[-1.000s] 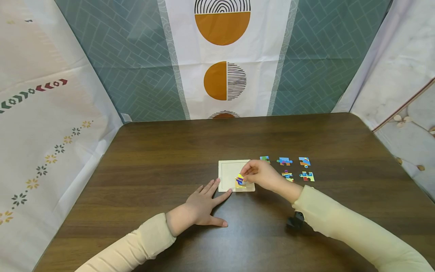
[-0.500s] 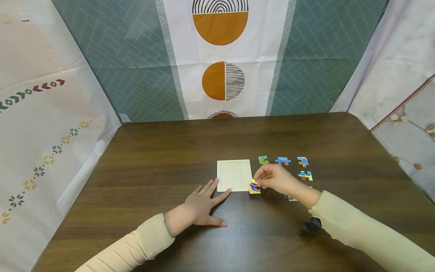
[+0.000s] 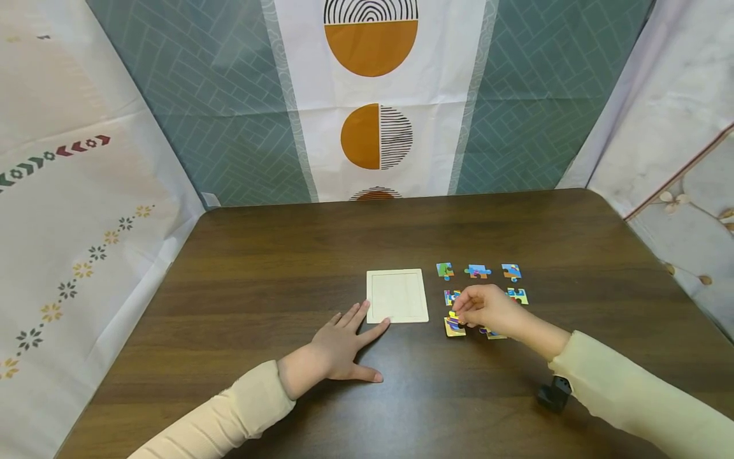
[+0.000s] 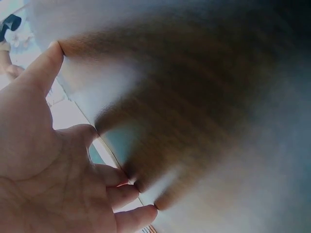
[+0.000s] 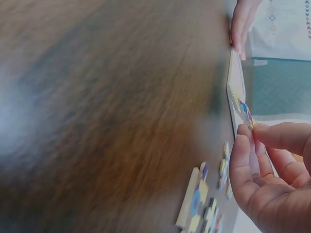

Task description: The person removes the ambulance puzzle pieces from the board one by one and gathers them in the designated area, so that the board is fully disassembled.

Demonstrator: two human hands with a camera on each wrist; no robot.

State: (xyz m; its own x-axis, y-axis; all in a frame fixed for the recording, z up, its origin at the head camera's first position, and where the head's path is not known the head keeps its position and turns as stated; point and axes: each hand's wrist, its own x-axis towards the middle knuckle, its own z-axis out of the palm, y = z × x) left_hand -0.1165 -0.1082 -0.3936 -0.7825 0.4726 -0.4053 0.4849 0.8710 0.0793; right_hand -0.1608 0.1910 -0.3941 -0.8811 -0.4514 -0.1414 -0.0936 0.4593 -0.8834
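My right hand (image 3: 490,310) pinches a yellow and purple jigsaw piece (image 3: 454,327) between thumb and fingertips, among the other pieces right of the board. In the right wrist view the same jigsaw piece (image 5: 246,112) is seen nearly edge-on, tilted. My left hand (image 3: 341,347) lies flat with its fingers spread, fingertips at the lower left edge of the pale square puzzle board (image 3: 397,297). The board has a raised border and a bare inside. In the left wrist view, the left hand's fingers (image 4: 41,70) are spread straight onto the tabletop.
Along the back lie a green piece (image 3: 444,270), a blue piece (image 3: 478,271) and a blue-orange piece (image 3: 511,271). Nearer are a small piece (image 3: 450,297), a yellow-green piece (image 3: 518,295) and a piece (image 3: 496,334) partly under the right hand. The brown table (image 3: 275,255) meets hanging cloths behind.
My right hand has carried the yellow and purple jigsaw piece from over the board rightward to beside the other pieces. The left hand has stayed at the board's edge.
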